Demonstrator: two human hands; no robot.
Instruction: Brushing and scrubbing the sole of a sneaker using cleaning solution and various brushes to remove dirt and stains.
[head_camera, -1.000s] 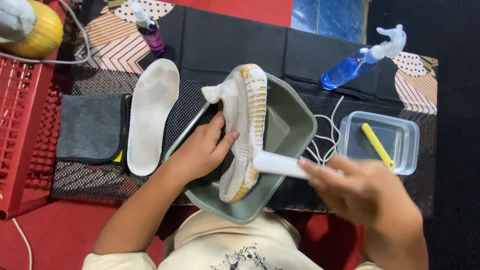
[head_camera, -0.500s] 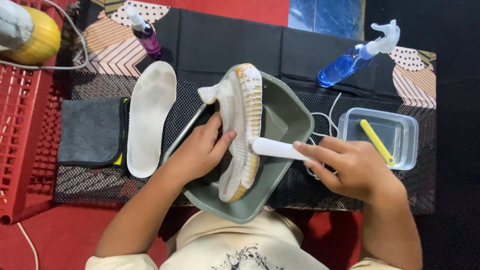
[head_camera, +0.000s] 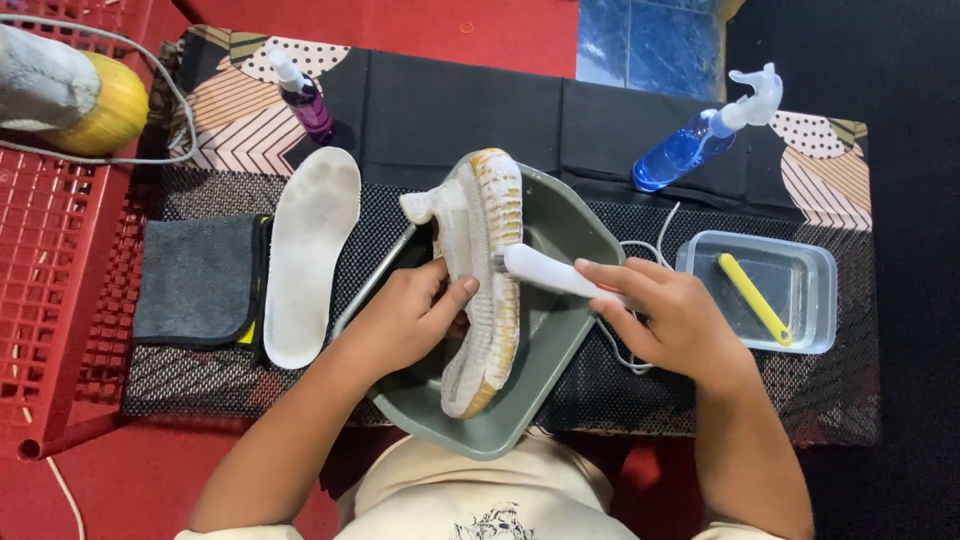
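The white brush (head_camera: 545, 274), clasped in the right hand (head_camera: 668, 322), had been brought inward onto the sneaker (head_camera: 486, 270), which was gripped over the basin (head_camera: 560, 232) by the left hand (head_camera: 405, 322); scrubbing was judged underway.

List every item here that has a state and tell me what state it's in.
Shoe: on its side over the basin, held by left hand.
Brush: in right hand, head against the shoe.
Basin: tilted.
Insole: out, lying flat.
Cloth: folded.
Clear tub: open, yellow tool inside.
Blue spray bottle: lying down.
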